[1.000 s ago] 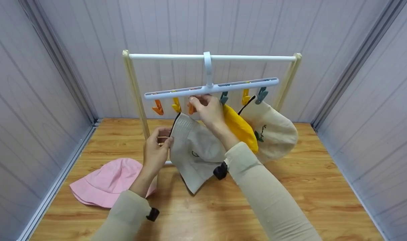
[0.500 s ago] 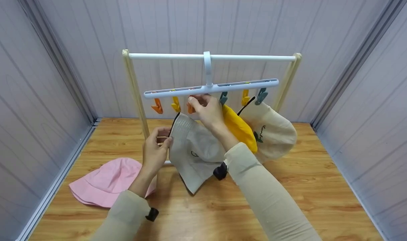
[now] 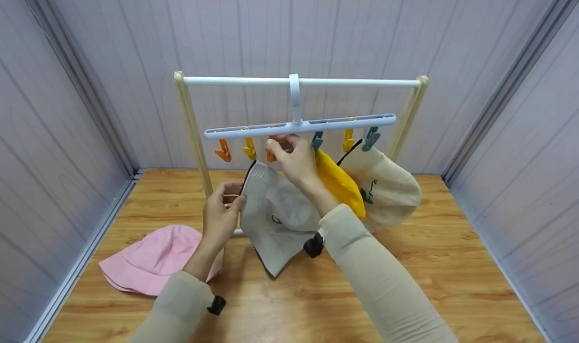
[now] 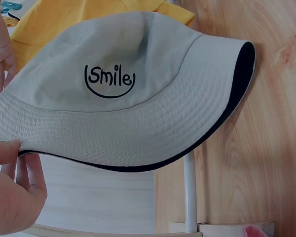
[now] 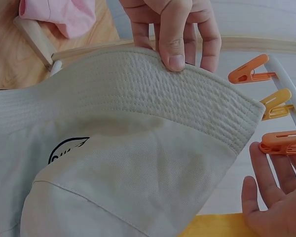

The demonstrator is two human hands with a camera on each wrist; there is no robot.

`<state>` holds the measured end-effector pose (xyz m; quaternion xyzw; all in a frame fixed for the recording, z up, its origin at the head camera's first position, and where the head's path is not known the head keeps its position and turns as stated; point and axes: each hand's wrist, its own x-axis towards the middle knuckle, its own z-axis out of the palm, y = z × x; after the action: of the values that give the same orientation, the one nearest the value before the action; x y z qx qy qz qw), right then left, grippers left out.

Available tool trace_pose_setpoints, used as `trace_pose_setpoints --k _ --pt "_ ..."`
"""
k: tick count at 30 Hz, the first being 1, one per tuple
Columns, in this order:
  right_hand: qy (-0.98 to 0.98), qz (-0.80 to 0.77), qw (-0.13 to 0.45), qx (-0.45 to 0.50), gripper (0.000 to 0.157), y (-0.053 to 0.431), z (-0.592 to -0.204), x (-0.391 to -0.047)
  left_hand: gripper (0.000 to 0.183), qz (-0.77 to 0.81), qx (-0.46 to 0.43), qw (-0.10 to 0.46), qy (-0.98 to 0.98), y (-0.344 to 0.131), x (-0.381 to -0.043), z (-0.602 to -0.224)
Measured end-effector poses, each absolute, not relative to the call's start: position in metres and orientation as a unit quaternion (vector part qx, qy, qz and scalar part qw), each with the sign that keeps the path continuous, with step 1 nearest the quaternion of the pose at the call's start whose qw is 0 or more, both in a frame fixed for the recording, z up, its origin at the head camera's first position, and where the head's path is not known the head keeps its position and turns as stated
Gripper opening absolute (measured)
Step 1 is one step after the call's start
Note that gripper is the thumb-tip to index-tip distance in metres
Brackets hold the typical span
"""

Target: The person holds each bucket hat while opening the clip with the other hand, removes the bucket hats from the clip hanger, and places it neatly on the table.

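My left hand (image 3: 221, 209) pinches the brim of a grey bucket hat (image 4: 113, 54), thumb on one face and fingers on the other. The hat bears the word "Smile" and has a dark brim edge. Its top brim corner meets a yellow clip (image 3: 249, 149) on a white hanger (image 3: 270, 129). Just right of that clip, my right hand (image 3: 296, 159) holds an orange clip (image 5: 283, 142) under the hanger bar, the thumb in front. A yellow hat (image 3: 339, 183) and a cream hat (image 3: 389, 188) hang from the hanger's right half.
A pink bucket hat (image 3: 161, 259) lies on the wooden floor (image 3: 413, 286) at the left. The hanger hooks over the white rail (image 3: 237, 80) of a wooden-legged rack. Another orange clip (image 3: 223, 151) hangs at the hanger's left end. Panelled walls surround the space.
The hanger bar has tilted slightly, its right end sinking a little with the cream hat. Both hands keep practically the same places.
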<state>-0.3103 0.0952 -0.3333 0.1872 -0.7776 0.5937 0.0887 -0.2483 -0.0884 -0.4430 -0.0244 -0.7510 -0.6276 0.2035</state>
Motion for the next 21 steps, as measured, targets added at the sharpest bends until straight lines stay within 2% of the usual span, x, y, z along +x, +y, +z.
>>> trace_pose_setpoints --k 21 --pt "-0.783 0.584 0.088 0.197 0.032 0.0922 -0.3359 -0.3076 0.027 -0.621 -0.018 0.209 -0.756 -0.0916 -0.2468 -0.4424"
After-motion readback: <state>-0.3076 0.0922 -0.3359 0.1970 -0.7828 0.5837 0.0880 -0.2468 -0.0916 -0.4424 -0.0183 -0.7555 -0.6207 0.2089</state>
